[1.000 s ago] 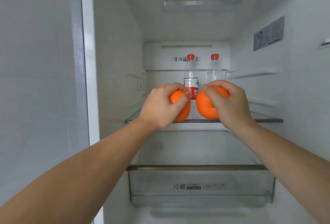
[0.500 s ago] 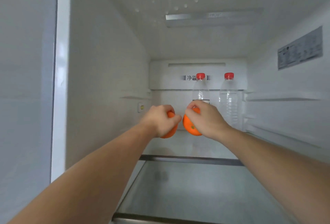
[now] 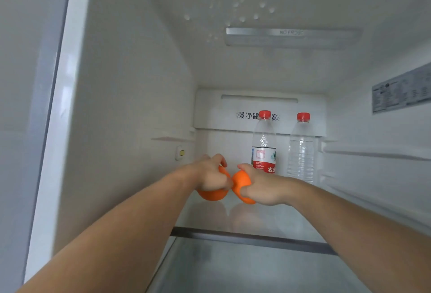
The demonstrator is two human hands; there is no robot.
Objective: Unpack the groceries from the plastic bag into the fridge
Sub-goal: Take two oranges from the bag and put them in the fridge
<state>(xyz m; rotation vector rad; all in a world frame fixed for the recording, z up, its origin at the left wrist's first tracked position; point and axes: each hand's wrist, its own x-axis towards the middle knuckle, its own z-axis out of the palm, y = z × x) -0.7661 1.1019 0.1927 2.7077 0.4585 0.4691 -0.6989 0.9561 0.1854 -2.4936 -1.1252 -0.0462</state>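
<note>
I am gripping one orange [image 3: 211, 194] in my left hand [image 3: 211, 176], another orange [image 3: 241, 181] in my right hand [image 3: 261, 186]; I should be lowering both onto the glass shelf [image 3: 256, 220], short of the water bottles [image 3: 264, 143].

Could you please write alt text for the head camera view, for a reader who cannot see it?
Two hands reach into an open fridge, the left hand and right hand each gripping an orange above a glass shelf. Two red-capped water bottles stand behind.
</note>
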